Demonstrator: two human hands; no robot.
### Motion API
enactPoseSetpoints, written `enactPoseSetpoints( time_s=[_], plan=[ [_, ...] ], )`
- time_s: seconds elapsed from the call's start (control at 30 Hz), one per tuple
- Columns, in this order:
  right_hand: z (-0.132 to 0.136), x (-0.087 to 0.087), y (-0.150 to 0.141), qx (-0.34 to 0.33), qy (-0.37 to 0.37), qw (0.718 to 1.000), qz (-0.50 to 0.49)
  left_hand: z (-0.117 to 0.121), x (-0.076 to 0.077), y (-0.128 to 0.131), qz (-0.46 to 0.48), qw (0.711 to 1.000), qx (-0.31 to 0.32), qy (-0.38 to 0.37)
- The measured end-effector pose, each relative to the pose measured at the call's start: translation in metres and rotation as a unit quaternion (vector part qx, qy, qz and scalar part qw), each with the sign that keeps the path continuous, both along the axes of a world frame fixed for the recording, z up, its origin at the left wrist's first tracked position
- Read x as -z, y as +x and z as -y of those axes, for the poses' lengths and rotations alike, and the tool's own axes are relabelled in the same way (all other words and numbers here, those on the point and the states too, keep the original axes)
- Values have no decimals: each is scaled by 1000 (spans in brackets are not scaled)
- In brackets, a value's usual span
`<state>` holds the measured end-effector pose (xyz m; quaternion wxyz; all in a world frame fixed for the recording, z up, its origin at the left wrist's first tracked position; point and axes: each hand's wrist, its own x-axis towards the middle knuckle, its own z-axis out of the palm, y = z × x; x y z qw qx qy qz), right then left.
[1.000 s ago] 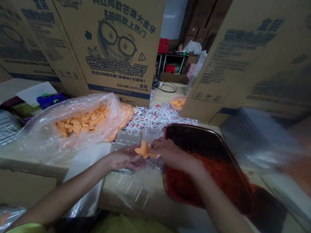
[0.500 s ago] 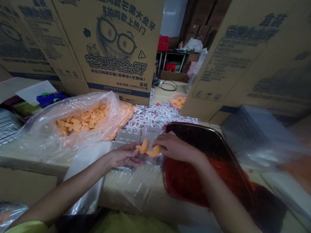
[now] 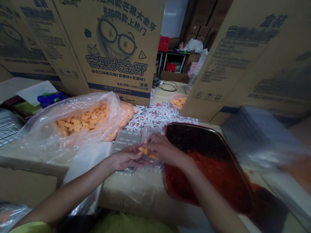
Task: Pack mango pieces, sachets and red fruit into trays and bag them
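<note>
Over clear plastic trays (image 3: 127,137), my two hands meet in the middle of the table. My left hand (image 3: 129,157), palm up, pinches a small curved orange marshmallow (image 3: 144,150) between thumb and fingers. My right hand (image 3: 165,150) reaches across from the right, its fingers bent over a second orange marshmallow (image 3: 152,156) that is partly covered by them. The pieces are close together; whether they touch I cannot tell. Left of the hands lies an open plastic bag (image 3: 45,127) full of the same orange pieces.
A dark-red tub (image 3: 166,184) of red pieces stands under my right forearm. Beyond the hands lie many small printed sachets (image 3: 158,116) and a pink bowl (image 3: 171,102). Large cardboard boxes (image 3: 114,86) wall the back, and stacked clear plastic (image 3: 258,138) stands at right.
My right hand has moved left and closer to my left hand, covering more of the orange marshmallows. My left hand has shifted slightly right.
</note>
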<state>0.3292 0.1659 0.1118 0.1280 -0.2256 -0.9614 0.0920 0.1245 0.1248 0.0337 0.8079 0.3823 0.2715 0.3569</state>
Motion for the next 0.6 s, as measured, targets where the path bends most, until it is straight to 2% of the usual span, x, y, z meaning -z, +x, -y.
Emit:
enactPoseSetpoints(
  time_s=[0.13,0.23,0.3,0.4,0.5,0.6],
  plan=[
    [0,1,-3,7,9,1000,28,2,-4,-2,-13,1000,-17,-12],
    [-17,-1,-5,-3,-11,999,-30,3,-5,-9,-22,998,-47,-31],
    [-40,0,-12,39,-16,997,-72,2,-5,-16,-23,996,-69,-47],
    [-87,8,-34,193,-53,979,-49,1,-2,-28,-6,994,-88,-64],
    [-132,21,-65,243,-84,966,-10,0,1,-42,26,993,-97,-59],
    [-163,38,-97,269,-108,957,35,0,4,-59,46,989,-130,-55]
  ],
)
